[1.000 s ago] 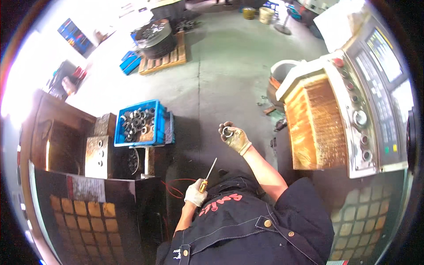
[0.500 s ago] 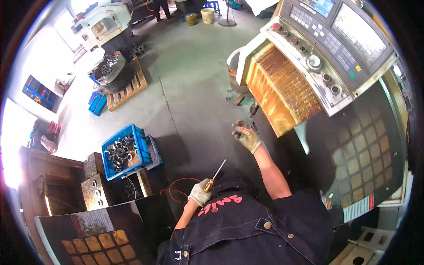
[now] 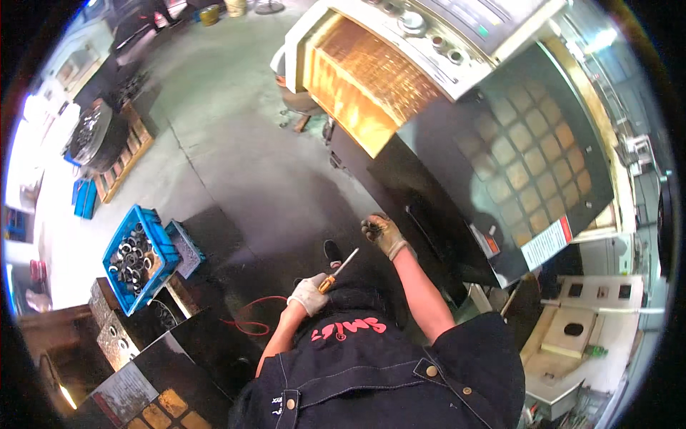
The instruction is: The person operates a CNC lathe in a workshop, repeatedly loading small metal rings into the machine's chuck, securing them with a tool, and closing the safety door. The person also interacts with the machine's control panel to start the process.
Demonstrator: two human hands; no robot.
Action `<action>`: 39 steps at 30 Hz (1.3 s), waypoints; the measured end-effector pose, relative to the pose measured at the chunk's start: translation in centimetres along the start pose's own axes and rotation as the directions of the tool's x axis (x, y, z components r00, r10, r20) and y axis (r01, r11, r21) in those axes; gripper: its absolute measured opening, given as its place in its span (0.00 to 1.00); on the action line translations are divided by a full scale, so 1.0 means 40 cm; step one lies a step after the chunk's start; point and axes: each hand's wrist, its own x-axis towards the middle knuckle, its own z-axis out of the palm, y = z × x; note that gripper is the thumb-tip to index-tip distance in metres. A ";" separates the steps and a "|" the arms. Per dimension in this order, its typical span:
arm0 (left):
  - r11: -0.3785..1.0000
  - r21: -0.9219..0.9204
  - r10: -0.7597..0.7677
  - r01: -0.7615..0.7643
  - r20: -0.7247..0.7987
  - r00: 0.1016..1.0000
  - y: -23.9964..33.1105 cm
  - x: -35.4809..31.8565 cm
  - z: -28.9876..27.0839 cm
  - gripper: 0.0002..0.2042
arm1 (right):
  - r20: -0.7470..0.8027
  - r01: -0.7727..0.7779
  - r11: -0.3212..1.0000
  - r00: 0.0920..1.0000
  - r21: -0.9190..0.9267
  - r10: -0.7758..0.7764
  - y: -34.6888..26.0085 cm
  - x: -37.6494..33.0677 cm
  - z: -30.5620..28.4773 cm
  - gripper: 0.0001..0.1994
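Observation:
My left hand [image 3: 309, 294], in a pale work glove, is wrapped round a screwdriver [image 3: 326, 284] with an amber handle. Its bare metal shaft points up and to the right, in front of my dark apron. To the right, my right hand [image 3: 384, 235] hangs in the air in a glove with dark, soiled fingers. Those fingers are curled in, and whether anything small lies inside them is hidden. It touches no machine part; the dark machine panel stands just to its right.
At left, a blue crate [image 3: 143, 257] holds several metal rings, beside a red hose [image 3: 246, 325]. A machine control panel [image 3: 429, 36] juts out at upper right above a dark door with a grid window [image 3: 529, 157]. A wooden pallet [image 3: 125, 154] bears a bin of metal parts.
My view has turned to the right, so the crate and control panel sit further left and more of the right-hand machine shows. My right fingers look more tightly curled. The screwdriver stays in my left hand.

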 end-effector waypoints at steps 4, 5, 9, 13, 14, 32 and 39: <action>1.000 0.010 -0.021 0.021 -0.007 1.000 -0.015 0.017 0.023 0.15 | 0.007 0.038 0.999 0.999 -0.012 -0.038 0.010 -0.070 -0.054 0.11; 1.000 0.031 0.004 -0.005 0.031 1.000 -0.005 0.023 0.029 0.14 | -0.001 0.038 0.998 0.999 0.043 -0.038 0.014 -0.074 -0.068 0.11; 0.989 0.128 0.050 -0.070 0.153 0.987 0.041 0.049 0.070 0.13 | -0.053 -0.010 0.993 0.998 0.114 0.016 0.004 -0.112 -0.106 0.12; 0.981 0.164 0.070 -0.104 0.203 0.977 0.109 0.084 0.116 0.14 | 0.043 0.044 0.999 0.998 0.010 -0.044 0.005 -0.132 -0.195 0.10; 0.981 0.171 0.053 -0.090 0.210 0.976 0.131 0.085 0.127 0.15 | 0.057 0.047 0.999 0.997 -0.012 -0.046 0.026 -0.136 -0.221 0.09; 0.907 0.408 -0.037 -0.105 0.324 0.945 0.211 0.083 0.357 0.17 | 0.317 -0.051 0.984 0.948 0.170 -0.006 0.123 -0.251 -0.425 0.04; 0.880 0.437 -0.006 -0.185 0.401 0.916 0.206 0.166 0.367 0.19 | 0.087 -0.033 0.957 0.996 0.289 0.008 0.150 -0.255 -0.473 0.05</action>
